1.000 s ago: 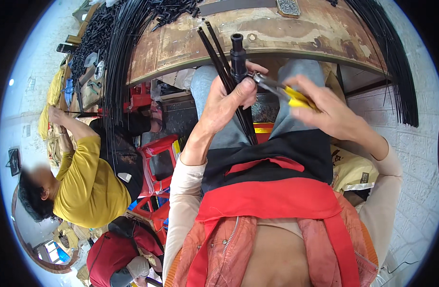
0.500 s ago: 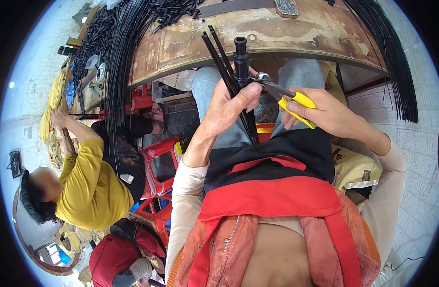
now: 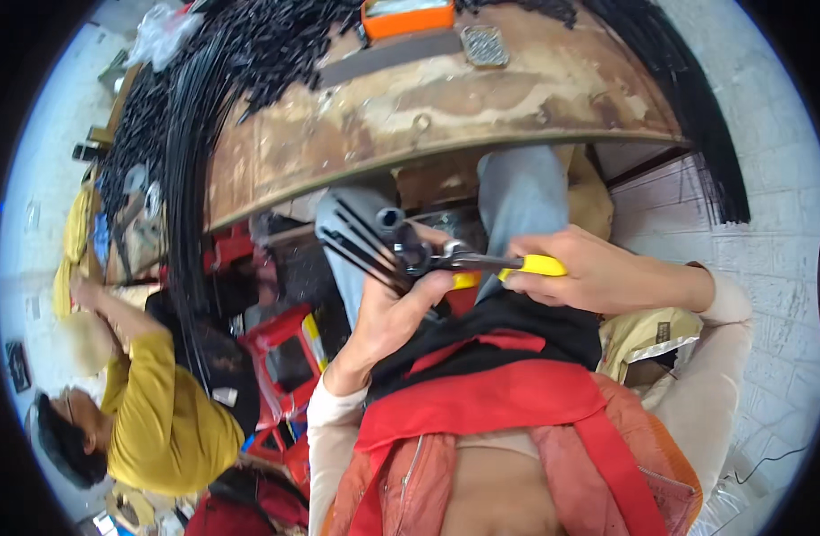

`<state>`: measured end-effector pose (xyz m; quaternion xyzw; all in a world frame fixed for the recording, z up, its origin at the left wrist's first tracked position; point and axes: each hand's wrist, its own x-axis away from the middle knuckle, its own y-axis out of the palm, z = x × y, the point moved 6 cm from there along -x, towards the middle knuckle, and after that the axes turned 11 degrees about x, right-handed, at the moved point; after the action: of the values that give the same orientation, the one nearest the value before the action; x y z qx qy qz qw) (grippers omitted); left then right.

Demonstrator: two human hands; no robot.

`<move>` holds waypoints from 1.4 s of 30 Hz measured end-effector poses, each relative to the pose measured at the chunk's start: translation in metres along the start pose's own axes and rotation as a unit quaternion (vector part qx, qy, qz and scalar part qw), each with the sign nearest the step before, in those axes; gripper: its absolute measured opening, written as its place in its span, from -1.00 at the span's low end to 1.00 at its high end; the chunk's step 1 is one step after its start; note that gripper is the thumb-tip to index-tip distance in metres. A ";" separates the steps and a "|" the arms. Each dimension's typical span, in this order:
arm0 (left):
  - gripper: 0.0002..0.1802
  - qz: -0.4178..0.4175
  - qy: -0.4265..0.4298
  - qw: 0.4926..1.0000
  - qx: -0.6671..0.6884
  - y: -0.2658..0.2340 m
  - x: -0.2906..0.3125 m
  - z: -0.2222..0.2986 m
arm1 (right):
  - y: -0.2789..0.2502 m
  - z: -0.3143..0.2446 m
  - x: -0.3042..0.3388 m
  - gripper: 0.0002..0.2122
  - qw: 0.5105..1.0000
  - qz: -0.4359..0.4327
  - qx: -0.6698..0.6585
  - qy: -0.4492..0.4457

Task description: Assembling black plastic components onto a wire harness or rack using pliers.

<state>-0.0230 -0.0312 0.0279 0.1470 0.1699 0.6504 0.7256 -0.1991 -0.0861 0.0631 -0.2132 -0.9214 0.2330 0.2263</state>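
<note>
Above my lap, my left hand (image 3: 387, 313) is closed around several thin black rods (image 3: 349, 234) and a black tubular fitting (image 3: 391, 220) whose hollow end faces up. In my right hand (image 3: 593, 268) are pliers with yellow handles (image 3: 544, 265). The metal jaws (image 3: 462, 255) of the pliers touch the side of the fitting, close to my left thumb. Blur hides what exactly lies between the jaws.
A worn wooden table (image 3: 338, 134) curves in front of me. On it are heaped black parts (image 3: 276, 54), a tray of small metal pieces (image 3: 485, 45) and an orange box (image 3: 408, 20). Long black rods (image 3: 191, 170) overhang its edges. A co-worker in yellow (image 3: 173, 411) sits at left.
Both hands have moved lower, toward my lap. The fitting has tipped so its open end faces me, and the pliers have turned nearly level. More of the table's far side shows.
</note>
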 end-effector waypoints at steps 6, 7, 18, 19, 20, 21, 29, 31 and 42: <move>-0.65 0.086 -0.017 0.995 0.056 -0.033 -0.052 -0.006 | -0.127 0.073 -0.083 -0.77 0.865 0.363 0.327 -0.117; -0.65 0.086 -0.016 0.995 0.057 -0.034 -0.054 -0.008 | -0.144 0.085 -0.102 -0.78 0.856 0.372 0.350 -0.078; -0.69 0.092 -0.035 0.993 0.064 -0.032 -0.060 -0.006 | -0.190 0.121 -0.167 -0.84 0.816 0.323 0.479 0.009; -0.71 0.095 -0.026 0.993 0.062 -0.027 -0.056 0.004 | -0.196 0.120 -0.164 -0.84 0.836 0.348 0.424 0.004; -0.72 0.097 -0.018 0.993 0.060 -0.023 -0.053 0.010 | -0.199 0.119 -0.163 -0.84 0.836 0.348 0.425 0.002; -0.72 0.096 -0.015 0.993 0.060 -0.020 -0.050 0.010 | -0.204 0.124 -0.162 -0.82 0.882 0.326 0.340 0.023; -0.62 0.063 0.006 0.997 0.053 -0.019 -0.026 -0.002 | -0.126 0.054 -0.112 -0.81 0.942 0.312 -0.074 -0.096; -0.49 0.028 0.035 0.998 0.035 -0.019 -0.029 -0.003 | -0.092 0.030 -0.091 -0.83 0.946 0.283 -0.120 -0.102; -0.10 -0.033 0.073 0.996 0.030 0.001 -0.010 0.013 | 0.000 -0.018 -0.049 -0.90 0.930 0.223 -0.246 -0.154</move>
<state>-0.0194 -0.0411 0.0403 0.1154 0.2469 0.6295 0.7277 -0.1502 -0.1050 0.0620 -0.4241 -0.9020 0.0730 -0.0356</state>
